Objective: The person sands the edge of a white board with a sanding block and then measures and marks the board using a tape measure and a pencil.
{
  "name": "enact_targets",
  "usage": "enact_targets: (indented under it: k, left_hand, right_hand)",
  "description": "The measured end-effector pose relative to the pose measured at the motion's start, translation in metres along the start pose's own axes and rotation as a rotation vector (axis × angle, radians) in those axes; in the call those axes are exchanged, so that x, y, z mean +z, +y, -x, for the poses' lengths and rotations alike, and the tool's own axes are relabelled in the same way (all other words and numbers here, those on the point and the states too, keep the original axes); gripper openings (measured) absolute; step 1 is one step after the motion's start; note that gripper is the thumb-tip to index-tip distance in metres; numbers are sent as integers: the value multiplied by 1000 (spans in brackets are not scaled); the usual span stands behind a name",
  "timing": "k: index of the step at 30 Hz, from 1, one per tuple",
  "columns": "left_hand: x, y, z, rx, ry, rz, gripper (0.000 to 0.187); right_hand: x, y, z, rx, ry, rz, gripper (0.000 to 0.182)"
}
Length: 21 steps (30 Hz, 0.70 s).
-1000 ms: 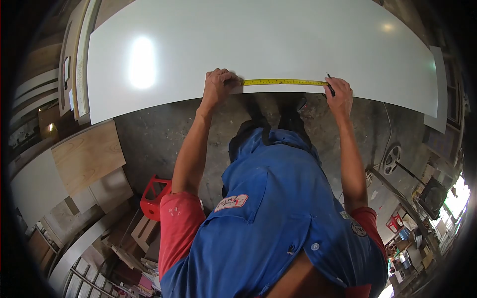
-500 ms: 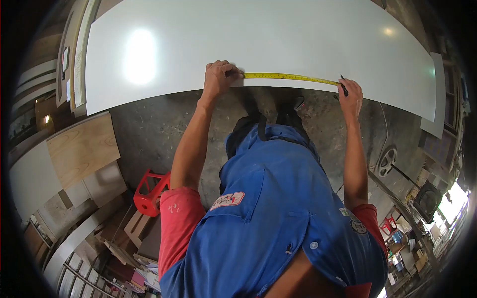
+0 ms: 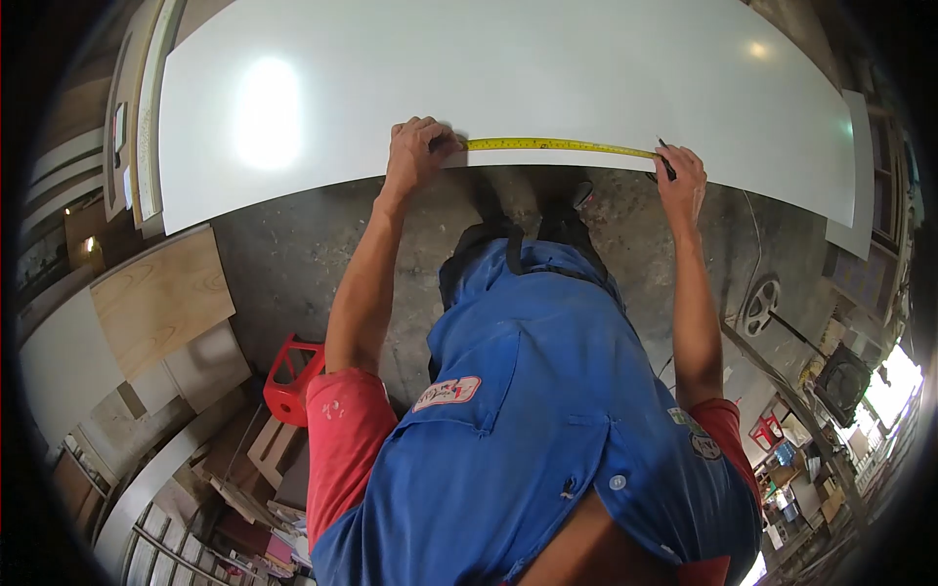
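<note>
A yellow tape measure (image 3: pixel 547 145) is drawn out across the white panel (image 3: pixel 508 68), close to the panel's near edge. My left hand (image 3: pixel 415 156) is closed around the dark part at the tape's left end. At the other end, my right hand (image 3: pixel 684 184) is closed on a slim black pen (image 3: pixel 667 161), its thin tip pointing up and away. The fingers of that hand lie right at the end of the yellow blade. Both hands rest at the near edge of the panel.
Wooden boards (image 3: pixel 161 298) lean at the left, near a red plastic stool (image 3: pixel 286 391). On the right stand a spoked wheel (image 3: pixel 761 305) and a dark fan-like machine (image 3: pixel 840 384). Stacked panels (image 3: pixel 147 127) border the white panel's left end. Concrete floor (image 3: pixel 322 244) shows below.
The whole view has shifted slightly left, panel included. Both hands keep about the same places along the panel edge, and the tape stays stretched between them.
</note>
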<state>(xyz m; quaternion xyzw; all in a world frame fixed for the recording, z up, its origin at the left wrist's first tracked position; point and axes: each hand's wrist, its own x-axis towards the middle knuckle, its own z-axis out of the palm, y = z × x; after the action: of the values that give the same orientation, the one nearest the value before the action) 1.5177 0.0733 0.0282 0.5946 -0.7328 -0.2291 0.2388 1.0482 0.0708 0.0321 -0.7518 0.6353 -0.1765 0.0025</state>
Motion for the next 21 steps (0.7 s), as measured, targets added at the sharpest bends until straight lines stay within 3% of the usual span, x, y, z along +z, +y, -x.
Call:
enact_targets:
  k: [21]
  left_hand:
    - [-1, 3, 1, 69, 3, -40, 17]
  right_hand:
    - [-3, -7, 3, 30, 43, -63, 26]
